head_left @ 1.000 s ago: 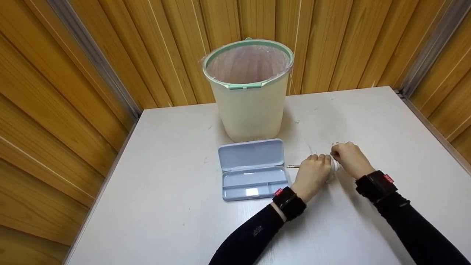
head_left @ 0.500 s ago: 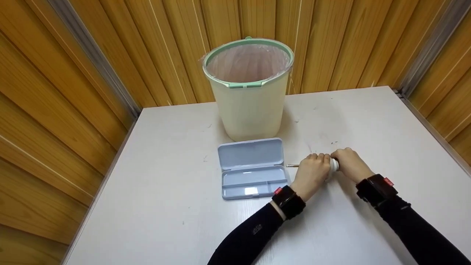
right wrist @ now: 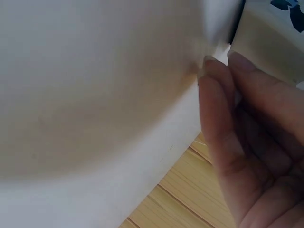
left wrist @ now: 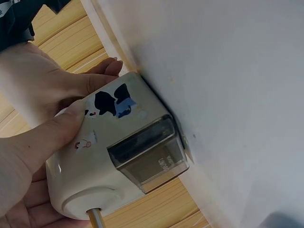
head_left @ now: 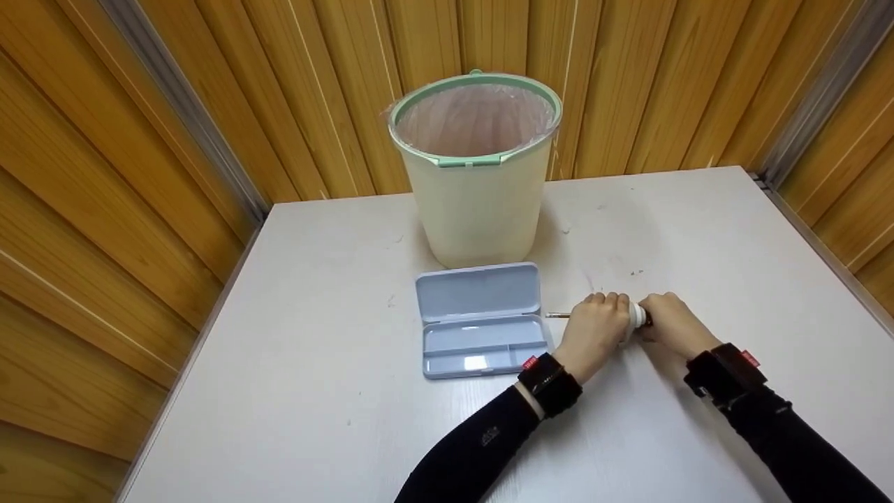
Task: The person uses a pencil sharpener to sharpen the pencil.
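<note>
My left hand point(head_left: 596, 325) grips a white pencil sharpener point(head_left: 636, 316) on the right side of the table. In the left wrist view the sharpener point(left wrist: 95, 142) shows dark animal stickers and a clear shavings drawer point(left wrist: 154, 164). A pencil point(head_left: 557, 315) sticks out of its left end, and its shaft point(left wrist: 95, 218) enters the round opening. At the other end my right hand point(head_left: 674, 323) holds the crank, of which only a dark bit shows. In the right wrist view the fingers point(right wrist: 216, 104) are curled with tips together beside the sharpener; the handle is hidden.
An open light-blue pencil case point(head_left: 482, 347) with divided compartments lies left of my hands. Behind it stands a cream bin point(head_left: 478, 209) with a green rim and a plastic liner. Wooden panels point(head_left: 335, 105) enclose the white table point(head_left: 300, 300).
My right hand has moved down and slightly right at the sharpener's crank end, and more of the dark crank shows. The left hand, sharpener and pencil stay almost in place.
</note>
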Demonstrator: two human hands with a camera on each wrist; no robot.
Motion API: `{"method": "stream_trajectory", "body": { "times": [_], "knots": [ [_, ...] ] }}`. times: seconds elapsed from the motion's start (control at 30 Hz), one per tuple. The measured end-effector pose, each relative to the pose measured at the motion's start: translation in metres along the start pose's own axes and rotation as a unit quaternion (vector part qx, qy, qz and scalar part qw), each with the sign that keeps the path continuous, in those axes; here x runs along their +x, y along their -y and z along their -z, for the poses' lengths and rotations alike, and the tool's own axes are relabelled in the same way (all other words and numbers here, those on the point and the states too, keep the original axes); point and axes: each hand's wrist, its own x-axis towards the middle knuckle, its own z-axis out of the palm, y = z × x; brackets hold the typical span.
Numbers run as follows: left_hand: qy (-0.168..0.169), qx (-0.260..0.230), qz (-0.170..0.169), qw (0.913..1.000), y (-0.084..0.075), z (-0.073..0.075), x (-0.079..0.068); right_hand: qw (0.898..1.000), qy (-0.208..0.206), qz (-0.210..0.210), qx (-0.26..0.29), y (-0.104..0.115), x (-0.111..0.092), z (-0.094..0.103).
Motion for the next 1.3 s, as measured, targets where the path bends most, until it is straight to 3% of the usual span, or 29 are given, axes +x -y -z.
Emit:
{"method": "stream_trajectory", "body": {
  "times": [0.4,0.63,1.07,1.3],
  "knots": [
    [-0.015,0.010,0.006,0.9998,0.000,-0.003,0.001,0.997,0.059,0.000,0.058,0.010,-0.019,0.013],
    [-0.018,0.015,0.009,0.9997,0.000,-0.002,0.001,0.996,0.078,0.004,0.051,0.026,-0.029,0.028],
    [0.004,0.004,0.002,1.0000,0.001,0.001,0.000,0.998,-0.038,0.012,-0.053,0.055,-0.030,0.051],
    [-0.013,0.011,0.001,0.9999,0.000,0.001,-0.001,0.992,-0.095,0.016,-0.077,0.054,-0.021,0.053]
  ]
}}
